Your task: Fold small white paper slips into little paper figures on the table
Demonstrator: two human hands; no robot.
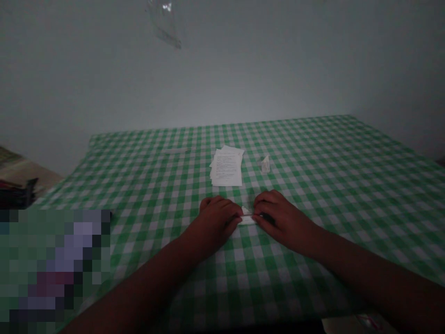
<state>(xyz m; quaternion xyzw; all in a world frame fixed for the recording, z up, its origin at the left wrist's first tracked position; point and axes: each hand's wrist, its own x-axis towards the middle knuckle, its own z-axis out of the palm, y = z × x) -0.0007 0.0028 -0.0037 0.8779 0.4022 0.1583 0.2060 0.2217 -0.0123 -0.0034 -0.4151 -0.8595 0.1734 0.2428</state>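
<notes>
Between my two hands is a small piece of folded white paper (pixel 247 218), with a thin dark line or edge running across it. My left hand (pixel 220 215) pinches its left side, thumb and fingertips together. On the right side, the thumb and fingers of my right hand (pixel 278 213) are closed on the same paper. Both hands rest low over the tablecloth, and the fingertips cover much of the paper's ends. Just beyond them lies a stack of printed sheets (pixel 227 168). A small folded paper piece (pixel 265 164) stands upright beyond my right hand.
A green and white checked tablecloth (pixel 156 185) covers the table, which meets a pale wall (pixel 260 60). Toward the back left lies a flat whitish strip (pixel 175 150). A clear plastic piece (pixel 165 23) hangs on the wall. The lower left is blurred out by large pixels.
</notes>
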